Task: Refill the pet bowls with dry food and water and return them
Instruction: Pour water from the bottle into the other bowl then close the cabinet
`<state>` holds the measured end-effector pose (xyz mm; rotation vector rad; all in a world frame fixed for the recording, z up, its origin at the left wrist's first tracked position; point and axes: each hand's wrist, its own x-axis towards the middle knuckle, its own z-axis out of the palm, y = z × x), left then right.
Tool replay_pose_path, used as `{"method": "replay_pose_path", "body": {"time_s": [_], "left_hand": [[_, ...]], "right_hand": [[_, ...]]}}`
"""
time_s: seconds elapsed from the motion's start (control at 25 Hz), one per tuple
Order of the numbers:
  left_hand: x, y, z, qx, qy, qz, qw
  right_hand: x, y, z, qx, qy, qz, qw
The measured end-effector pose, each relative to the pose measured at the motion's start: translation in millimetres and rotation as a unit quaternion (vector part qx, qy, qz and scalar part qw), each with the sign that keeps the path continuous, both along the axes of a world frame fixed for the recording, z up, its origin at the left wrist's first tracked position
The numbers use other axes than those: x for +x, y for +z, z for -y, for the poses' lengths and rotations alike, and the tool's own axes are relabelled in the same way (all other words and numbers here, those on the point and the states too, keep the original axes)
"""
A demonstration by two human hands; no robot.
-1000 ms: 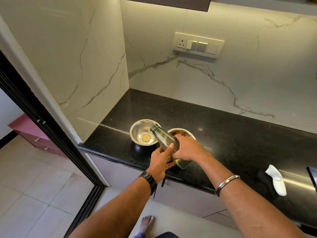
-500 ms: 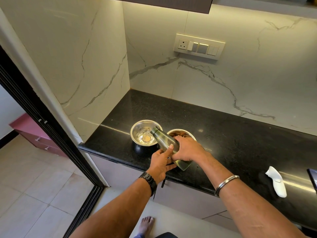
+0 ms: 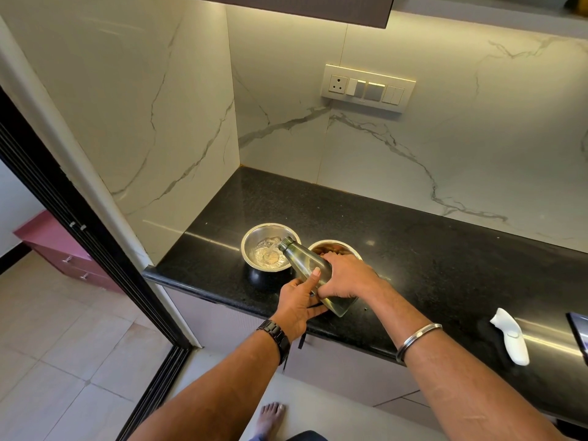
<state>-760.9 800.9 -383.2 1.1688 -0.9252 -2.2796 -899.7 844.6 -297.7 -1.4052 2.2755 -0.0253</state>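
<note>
Two steel pet bowls stand side by side on the black counter [image 3: 413, 249]. The left bowl [image 3: 251, 240] holds rippling water. The right bowl [image 3: 334, 246] has brown dry food in it and is partly hidden by my right hand. A clear glass bottle [image 3: 300, 257] is tilted, its open mouth over the left bowl's rim, with water streaming out. My right hand [image 3: 346, 275] grips the bottle's body from above. My left hand [image 3: 297, 305] holds it from below near the base, thumb up along the glass.
A white curved object [image 3: 510, 335] lies on the counter at the right, next to a dark flat item [image 3: 580, 332] at the frame edge. Marble walls close the counter's back and left. A switch panel [image 3: 367, 88] sits on the back wall. My bare foot [image 3: 270, 420] is on the floor below.
Water has begun flowing into the left bowl, which was nearly dry a second ago. Both hands hold the bottle in about the same tilted pose.
</note>
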Motion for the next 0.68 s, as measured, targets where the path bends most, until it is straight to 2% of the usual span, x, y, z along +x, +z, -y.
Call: {"method": "replay_pose_path", "body": {"time_s": [0.68], "left_hand": [[-1.6,2.6,1.5,0.018,0.000,-0.009,1.000]], "right_hand": [[-2.0,4.0,5.1,0.019,0.002,0.002,1.000]]}}
